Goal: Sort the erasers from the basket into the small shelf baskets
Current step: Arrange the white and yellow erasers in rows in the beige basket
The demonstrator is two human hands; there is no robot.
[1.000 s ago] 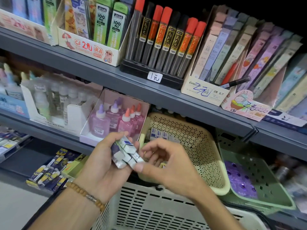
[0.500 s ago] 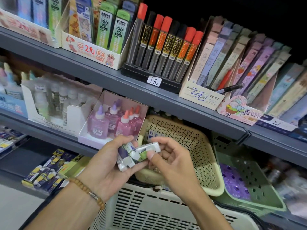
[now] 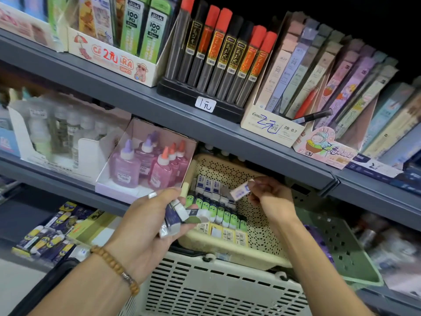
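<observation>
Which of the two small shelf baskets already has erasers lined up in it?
The cream basket, directly under the right hand, holds rows of sleeved erasers. The green basket to its right shows none, only something purple.

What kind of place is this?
Most likely a stationery shop: shelves hold pencil lead tubes above a handwritten price tag, glue bottles, and a cream basket with rows of erasers.

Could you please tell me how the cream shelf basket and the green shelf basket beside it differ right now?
The cream basket holds neat rows of erasers; the green basket shows only something purple, mostly hidden. The right hand holds a single eraser above the cream basket; no hand is over the green basket. Both are perforated plastic, side by side under the same shelf.
</observation>
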